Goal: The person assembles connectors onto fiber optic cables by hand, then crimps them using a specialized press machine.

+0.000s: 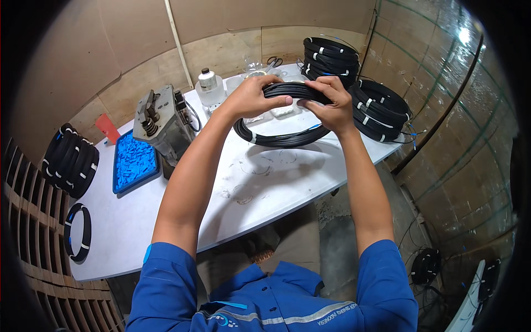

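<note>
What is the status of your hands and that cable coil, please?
Left hand and right hand both gripping the black cable coil, held above the white table. Nothing in the way.

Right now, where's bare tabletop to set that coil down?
Free: white table below the held coil, right of the blue tray; also the near-left end beside the single coil. Crowded: far edge, with bottle and coil stacks.

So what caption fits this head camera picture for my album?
Both hands, left hand and right hand, hold a black cable coil above a white table.
</note>
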The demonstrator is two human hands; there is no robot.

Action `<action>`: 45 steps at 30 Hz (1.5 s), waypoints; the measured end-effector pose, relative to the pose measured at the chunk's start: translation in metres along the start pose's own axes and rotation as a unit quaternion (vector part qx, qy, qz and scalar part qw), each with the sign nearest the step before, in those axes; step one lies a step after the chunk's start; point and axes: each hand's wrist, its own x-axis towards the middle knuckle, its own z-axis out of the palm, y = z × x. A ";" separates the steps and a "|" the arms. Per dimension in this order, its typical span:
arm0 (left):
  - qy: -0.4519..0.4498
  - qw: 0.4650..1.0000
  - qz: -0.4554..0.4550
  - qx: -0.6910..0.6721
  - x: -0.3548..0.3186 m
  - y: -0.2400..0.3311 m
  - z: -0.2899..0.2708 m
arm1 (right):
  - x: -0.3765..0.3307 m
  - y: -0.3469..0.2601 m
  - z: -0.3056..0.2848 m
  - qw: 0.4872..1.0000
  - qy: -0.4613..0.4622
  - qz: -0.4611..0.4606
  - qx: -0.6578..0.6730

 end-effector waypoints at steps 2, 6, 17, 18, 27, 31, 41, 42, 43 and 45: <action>-0.014 1.000 -0.011 -0.002 0.007 0.001 -0.001 | 0.001 0.011 -0.005 0.998 -0.008 0.030 0.053; -0.090 0.995 -0.042 -0.002 0.018 0.009 -0.007 | 0.009 0.018 -0.012 0.990 -0.025 0.105 0.094; -0.010 0.998 -0.063 0.030 0.004 -0.019 -0.012 | -0.034 0.002 0.010 0.982 0.089 0.100 -0.136; -0.011 0.998 -0.060 0.032 0.001 -0.016 -0.012 | -0.037 0.003 0.019 0.981 0.099 0.089 -0.143; -0.029 0.995 -0.083 0.049 -0.005 -0.006 -0.018 | -0.044 0.003 0.032 0.956 0.110 0.043 -0.267; -0.025 0.997 -0.070 0.032 -0.004 -0.012 -0.018 | -0.046 0.011 0.024 0.942 0.113 0.049 -0.312; 0.003 0.996 -0.019 0.084 0.002 -0.012 -0.007 | -0.053 0.001 0.035 0.971 0.072 0.068 -0.220; 0.004 0.997 -0.031 0.076 0.002 -0.012 -0.006 | -0.057 -0.003 0.037 0.968 0.106 0.063 -0.220; 0.005 0.997 -0.043 0.068 0.001 -0.011 -0.005 | -0.067 -0.009 0.044 0.968 0.106 0.064 -0.220; 0.006 0.996 -0.054 0.066 0.004 -0.007 -0.004 | -0.091 -0.017 0.059 0.977 0.091 0.156 -0.116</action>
